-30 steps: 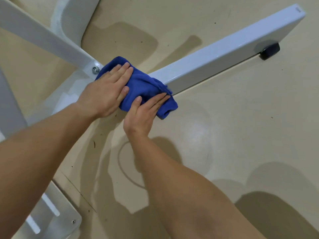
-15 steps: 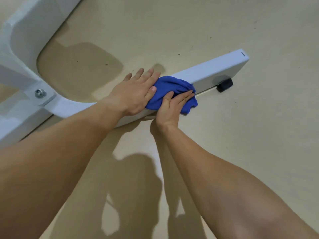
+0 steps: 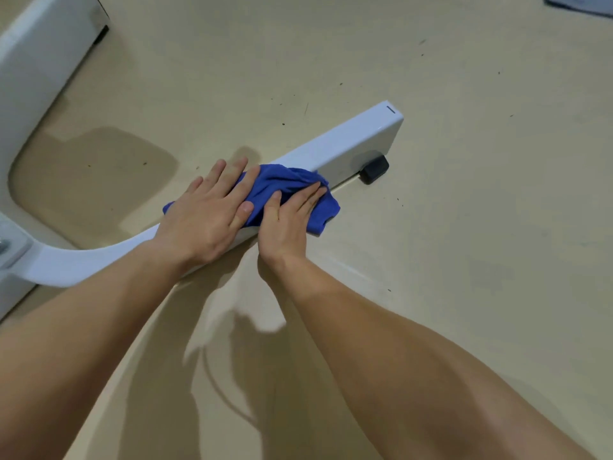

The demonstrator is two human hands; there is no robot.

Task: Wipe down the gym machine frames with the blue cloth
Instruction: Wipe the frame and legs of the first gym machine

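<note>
2 hands [image 3: 205,220] [image 3: 285,224], 1 cloth [image 3: 282,180], 1 frame [image 3: 358,141], 1 foot [image 3: 374,169]

A glossy beige floor [image 3: 464,260], flecked with small dark specks, carries soft shadows and pale reflections.

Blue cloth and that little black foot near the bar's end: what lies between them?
Nothing extra: in the head view, only a short bare stretch of the white frame bar separates the blue cloth from the black foot.

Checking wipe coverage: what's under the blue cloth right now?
The white frame bar passes under the blue cloth, which drapes over its top and near side. The left hand and right hand press on top. The bar's surface beneath is hidden.
</note>
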